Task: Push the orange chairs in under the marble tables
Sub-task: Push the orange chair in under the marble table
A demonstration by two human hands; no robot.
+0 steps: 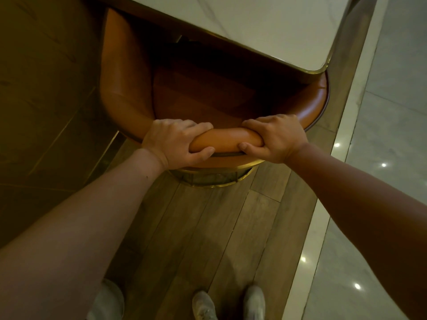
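An orange leather chair (124, 88) with a curved padded back stands in front of me, its seat partly beneath the white marble table (265, 26) with a gold rim. My left hand (178, 142) grips the top of the chair's backrest left of centre. My right hand (275, 137) grips the same padded edge right of centre. Both hands have fingers curled over the top and thumbs on the outer side. The chair's round gold base (215, 179) shows below the backrest. The front of the seat is hidden under the tabletop.
Wooden plank floor (208, 239) lies under me, with my two shoes (227, 303) at the bottom edge. A dark panelled wall (46, 100) runs along the left. Glossy marble flooring (381, 158) and a pale strip lie to the right.
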